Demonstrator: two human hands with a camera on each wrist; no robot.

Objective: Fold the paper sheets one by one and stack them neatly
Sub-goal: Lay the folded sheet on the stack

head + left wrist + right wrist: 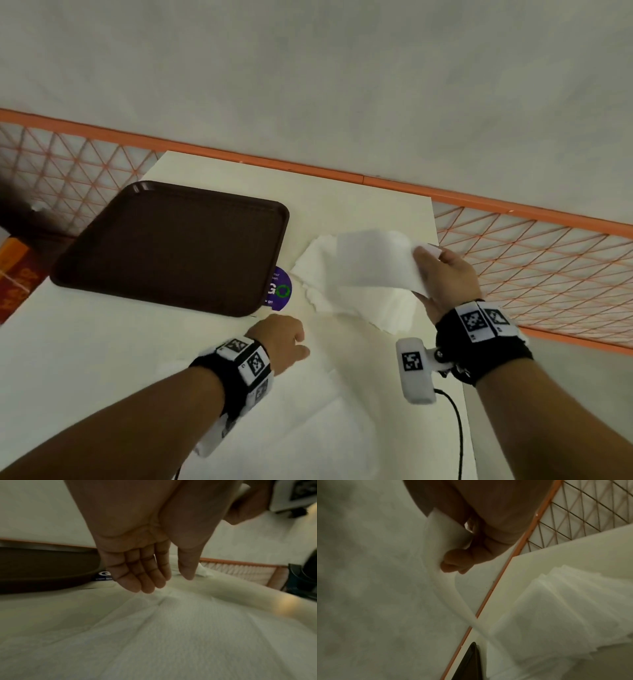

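Above the loose paper pile [346, 291], the right hand [445, 274] pinches one sheet [373, 260] trailing leftward toward the nearer, empty, relaxed left hand [284, 342].

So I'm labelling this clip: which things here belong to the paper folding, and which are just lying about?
Part of the job:
- lifted paper sheet, pinched by the right hand
- pile of paper sheets beneath it
- left hand, holding nothing

Lying about:
- brown tray
- purple sticker
- orange mesh fence
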